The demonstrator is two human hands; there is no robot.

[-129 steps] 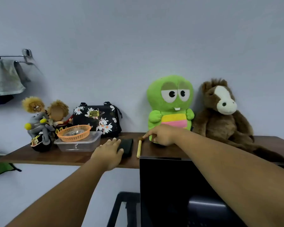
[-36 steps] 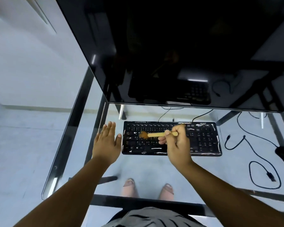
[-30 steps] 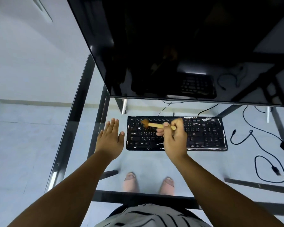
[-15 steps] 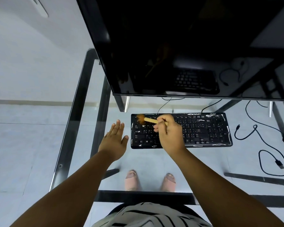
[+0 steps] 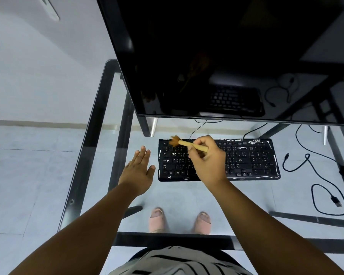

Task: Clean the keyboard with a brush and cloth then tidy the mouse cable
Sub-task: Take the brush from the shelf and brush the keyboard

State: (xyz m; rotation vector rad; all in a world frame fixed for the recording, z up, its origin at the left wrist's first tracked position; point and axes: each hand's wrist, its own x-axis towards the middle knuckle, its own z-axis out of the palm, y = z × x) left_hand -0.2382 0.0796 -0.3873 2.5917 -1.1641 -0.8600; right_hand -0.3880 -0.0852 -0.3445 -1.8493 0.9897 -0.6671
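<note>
The right hand (image 5: pixel 208 161) is clamped on the tan-handled brush (image 5: pixel 189 143), its brown bristles set at the 11 o'clock corner of the black, white-smeared keyboard (image 5: pixel 252 159) on the glass counter (image 5: pixel 177 197), so brushing is judged underway and rightward sweeps are called for, while the left hand (image 5: pixel 137 172) is held flat with fingers apart at the keyboard's 9 o'clock.

On your black keyboard (image 5: pixel 246 159) a light logo sits at the far right corner, near the rim; it looks like "acer", though it is too small to be sure of it. The keys carry white legends, and a few can be made out: "Caps Lock" and "Shift" on the left column, "W", "E", "Z" and "X" beside them, "Enter" and a second "Shift" further right. The other key legends are too small or blurred to read. You have no other readable text in view.
</note>
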